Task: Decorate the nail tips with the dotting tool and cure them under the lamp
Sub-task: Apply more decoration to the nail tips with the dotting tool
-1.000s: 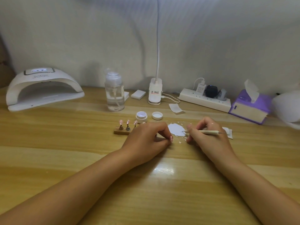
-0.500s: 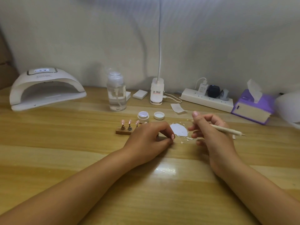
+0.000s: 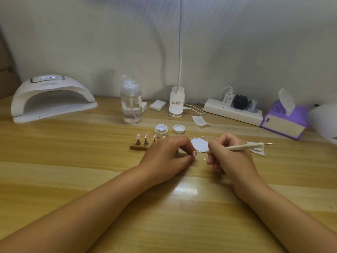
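Fingers (image 3: pixel 212 148) of right hand (image 3: pixel 231 157) round dotting tool (image 3: pixel 242 147), beside white patch (image 3: pixel 199 144).

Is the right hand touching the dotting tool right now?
Touching. The head view shows the right hand wrapped around the dotting tool, fingers closed on its shaft.

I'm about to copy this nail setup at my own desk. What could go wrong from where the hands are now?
1. The left hand rests against the wooden stand of upright nail tips; a nudge could tip them over.
2. The open jar sits just behind that hand with its lid off, so reaching forward may knock it.
3. The dotting tool in the right hand works at the white patch, and a resting wrist could smear it.
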Tool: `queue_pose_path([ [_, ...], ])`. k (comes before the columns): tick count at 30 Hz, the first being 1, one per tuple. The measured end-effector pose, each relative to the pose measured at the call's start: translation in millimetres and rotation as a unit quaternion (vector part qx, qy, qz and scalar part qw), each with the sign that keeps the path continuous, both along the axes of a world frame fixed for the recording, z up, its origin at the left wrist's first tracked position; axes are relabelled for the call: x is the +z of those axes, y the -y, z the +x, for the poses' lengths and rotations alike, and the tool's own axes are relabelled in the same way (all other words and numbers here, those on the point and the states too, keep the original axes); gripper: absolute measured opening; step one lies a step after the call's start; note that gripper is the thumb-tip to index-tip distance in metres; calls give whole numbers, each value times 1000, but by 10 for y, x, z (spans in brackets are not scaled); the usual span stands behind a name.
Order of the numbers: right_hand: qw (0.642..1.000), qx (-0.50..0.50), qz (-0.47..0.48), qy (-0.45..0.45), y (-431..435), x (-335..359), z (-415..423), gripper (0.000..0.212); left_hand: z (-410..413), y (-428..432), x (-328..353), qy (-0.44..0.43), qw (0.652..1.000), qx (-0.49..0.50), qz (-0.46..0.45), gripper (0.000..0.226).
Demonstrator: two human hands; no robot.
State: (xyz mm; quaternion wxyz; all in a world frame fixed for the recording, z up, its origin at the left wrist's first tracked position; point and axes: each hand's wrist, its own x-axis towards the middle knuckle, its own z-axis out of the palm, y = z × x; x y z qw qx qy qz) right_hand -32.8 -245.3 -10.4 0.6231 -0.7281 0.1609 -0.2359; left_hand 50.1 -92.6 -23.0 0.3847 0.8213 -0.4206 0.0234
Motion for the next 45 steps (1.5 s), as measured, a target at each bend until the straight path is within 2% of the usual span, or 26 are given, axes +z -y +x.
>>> queue_pose_path([
  [14, 997, 36, -56, -41, -35, -15, -18, 24, -11, -6, 16, -3, 1000, 6, -3, 13],
  [19, 996, 34, -57, -57, -69, 10, -19, 13, -19, -3, 18, -6, 1000, 6, -6, 13],
  [26, 995, 37, -66, -64, -80, 1, -15, 9, -11, 5, 17, -4, 1000, 5, -4, 11],
  [35, 996, 41, -64, -47, -28, -29, -16, 22, -6, 1, 10, -4, 1000, 7, -4, 11],
  [45, 998, 31, -41, -24, -26, -16, -4, 23, -8, -5, 12, -7, 1000, 4, -2, 7],
])
